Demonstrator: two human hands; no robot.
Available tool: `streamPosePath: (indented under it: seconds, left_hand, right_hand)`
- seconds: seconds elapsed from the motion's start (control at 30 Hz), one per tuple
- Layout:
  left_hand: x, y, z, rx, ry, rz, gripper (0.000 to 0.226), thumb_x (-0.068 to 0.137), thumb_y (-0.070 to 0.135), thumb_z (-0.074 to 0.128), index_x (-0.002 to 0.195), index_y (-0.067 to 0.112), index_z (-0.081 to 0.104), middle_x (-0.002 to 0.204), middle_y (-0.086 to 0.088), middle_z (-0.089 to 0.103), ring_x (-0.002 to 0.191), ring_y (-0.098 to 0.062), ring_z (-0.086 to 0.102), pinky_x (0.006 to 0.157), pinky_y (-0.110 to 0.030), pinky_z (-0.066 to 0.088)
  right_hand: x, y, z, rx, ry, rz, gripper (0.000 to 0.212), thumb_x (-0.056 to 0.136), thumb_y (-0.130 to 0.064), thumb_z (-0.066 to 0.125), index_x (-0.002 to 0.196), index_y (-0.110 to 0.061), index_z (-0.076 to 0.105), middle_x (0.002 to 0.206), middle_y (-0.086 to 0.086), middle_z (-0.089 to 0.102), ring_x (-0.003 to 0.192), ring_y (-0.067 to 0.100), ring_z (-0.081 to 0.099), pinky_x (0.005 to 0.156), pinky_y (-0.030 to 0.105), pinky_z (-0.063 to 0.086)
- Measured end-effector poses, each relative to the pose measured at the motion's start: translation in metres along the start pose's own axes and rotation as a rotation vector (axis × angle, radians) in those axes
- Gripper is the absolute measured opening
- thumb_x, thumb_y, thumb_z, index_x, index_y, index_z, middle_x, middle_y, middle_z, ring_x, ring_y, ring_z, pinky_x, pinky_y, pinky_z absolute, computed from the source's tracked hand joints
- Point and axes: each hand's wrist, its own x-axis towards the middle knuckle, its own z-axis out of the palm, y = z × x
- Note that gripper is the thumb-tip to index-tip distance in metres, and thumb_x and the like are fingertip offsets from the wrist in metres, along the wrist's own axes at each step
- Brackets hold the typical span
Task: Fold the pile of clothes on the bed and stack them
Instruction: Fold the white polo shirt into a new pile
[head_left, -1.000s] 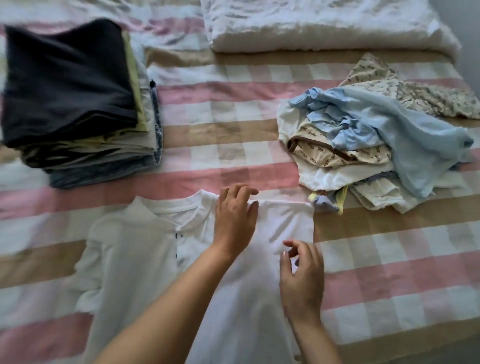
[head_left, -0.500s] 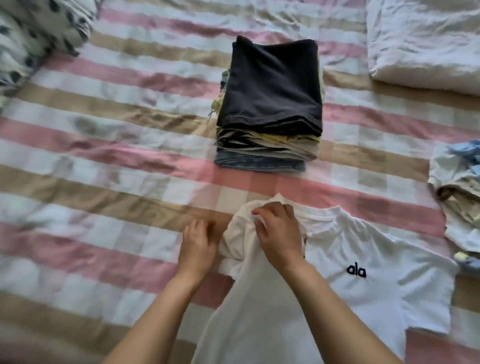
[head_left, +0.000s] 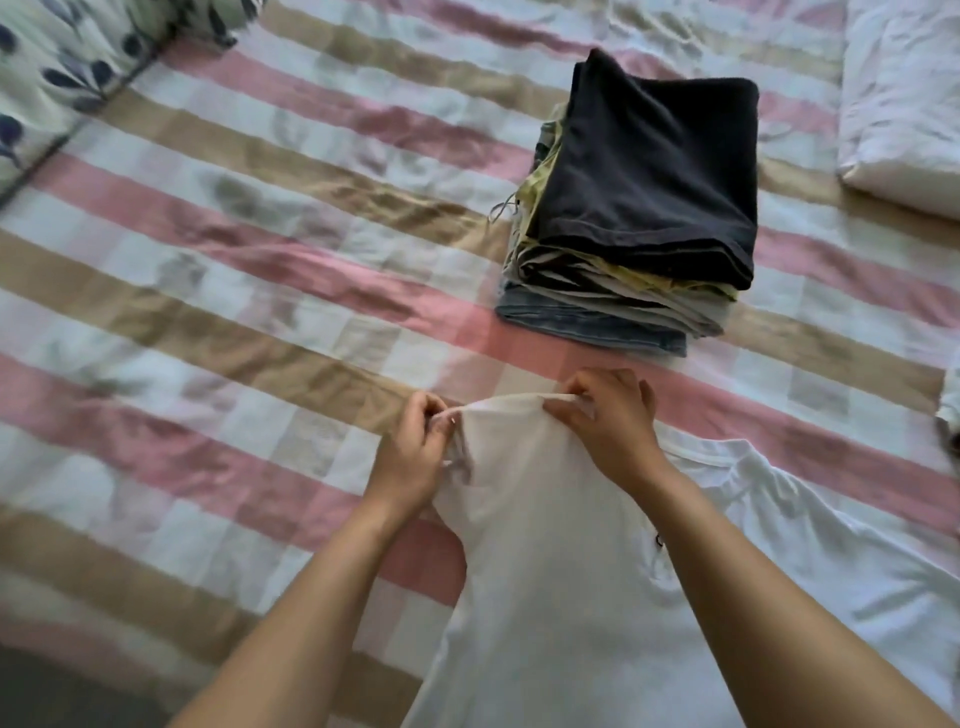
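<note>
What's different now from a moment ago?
The left hand, lying flat beside the white T-shirt half a second ago, now pinches its folded top edge; the right hand has kept its grip there, so the edge stretches between them. The folded stack is unchanged, dark garment on top.

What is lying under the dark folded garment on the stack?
Under the dark garment only folded edges show: yellowish and grey layers, then a blue denim piece at the bottom. Their number and kind are covered.
</note>
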Motion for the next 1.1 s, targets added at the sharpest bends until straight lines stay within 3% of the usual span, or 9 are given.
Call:
streamPosePath:
  seconds: [0.27,0.37,0.47,0.57,0.7,0.83,0.93,1.0,1.1]
  left_hand:
    - [0.046,-0.004,-0.007,0.368,0.084,0.077,0.025,0.090,0.030,0.058,0.088,0.006,0.056,0.075,-0.010,0.063,0.071,-0.028,0.054,0.059,-0.034,0.034]
    - [0.047,-0.011,-0.008,0.129,-0.087,-0.082,0.027,0.087,0.034,0.061,0.082,0.007,0.057,0.063,0.000,0.047,0.063,-0.017,0.044,0.057,-0.026,0.031]
    - [0.036,-0.015,-0.016,-0.079,-0.243,-0.128,0.018,0.086,0.019,0.064,0.072,0.009,0.057,0.074,-0.003,0.060,0.067,-0.007,0.055,0.063,-0.022,0.042]
    - [0.028,-0.017,-0.020,-0.047,-0.141,-0.106,0.022,0.091,0.018,0.057,0.071,0.018,0.047,0.081,-0.007,0.062,0.073,-0.012,0.056,0.068,-0.028,0.044]
    - [0.032,-0.015,-0.019,0.139,0.015,-0.039,0.023,0.093,0.026,0.052,0.079,0.013,0.040,0.058,0.000,0.044,0.053,-0.020,0.046,0.052,-0.030,0.039]
    - [0.039,-0.020,-0.012,0.243,0.032,-0.064,0.019,0.093,0.023,0.053,0.087,0.010,0.042,0.067,-0.005,0.051,0.067,-0.027,0.051,0.058,-0.035,0.034]
    - [0.038,-0.026,-0.013,0.092,0.079,-0.218,0.019,0.093,0.030,0.052,0.096,0.012,0.047,0.091,-0.006,0.059,0.085,-0.022,0.055,0.067,-0.027,0.037]
    - [0.026,-0.030,-0.019,-0.114,0.114,-0.366,0.025,0.094,0.036,0.049,0.102,0.013,0.049,0.102,-0.010,0.063,0.090,-0.024,0.061,0.075,-0.035,0.049]
    - [-0.012,-0.035,-0.024,-0.359,0.057,-0.483,0.027,0.091,0.029,0.055,0.111,0.012,0.050,0.090,-0.007,0.067,0.074,-0.013,0.066,0.061,-0.027,0.053]
  right_hand:
    - [0.011,-0.004,0.028,-0.167,0.015,0.031,0.022,0.087,-0.042,0.053,0.087,-0.021,0.058,0.105,0.000,0.054,0.107,0.027,0.037,0.094,0.040,0.020]
    - [0.009,-0.001,0.032,-0.190,0.036,0.046,0.026,0.088,-0.043,0.051,0.093,-0.019,0.060,0.110,0.001,0.054,0.110,0.027,0.038,0.099,0.042,0.021]
    - [0.005,0.002,0.030,-0.164,0.047,0.067,0.027,0.089,-0.044,0.049,0.095,-0.019,0.059,0.112,0.001,0.055,0.112,0.026,0.038,0.103,0.045,0.022]
    - [0.004,0.002,0.026,-0.127,0.066,0.056,0.028,0.090,-0.044,0.047,0.092,-0.019,0.058,0.109,0.001,0.056,0.110,0.026,0.039,0.101,0.044,0.022]
    - [0.007,-0.004,0.030,-0.129,0.085,0.034,0.028,0.089,-0.044,0.049,0.091,-0.018,0.059,0.107,0.003,0.056,0.109,0.027,0.038,0.098,0.042,0.020]
    - [0.008,-0.004,0.037,-0.199,0.079,0.041,0.029,0.089,-0.044,0.050,0.097,-0.018,0.061,0.112,0.004,0.053,0.111,0.028,0.037,0.101,0.043,0.017]
    - [0.004,-0.002,0.037,-0.180,0.127,0.038,0.023,0.089,-0.036,0.052,0.102,-0.019,0.060,0.115,0.005,0.051,0.116,0.029,0.035,0.108,0.048,0.012]
    - [-0.003,-0.003,0.037,-0.132,0.192,0.000,0.021,0.088,-0.030,0.056,0.105,-0.019,0.061,0.116,0.004,0.051,0.118,0.028,0.034,0.109,0.050,0.010]
    - [-0.009,-0.015,0.042,-0.122,0.154,-0.140,0.022,0.088,-0.027,0.054,0.108,-0.021,0.062,0.117,0.002,0.054,0.118,0.027,0.037,0.105,0.045,0.017]
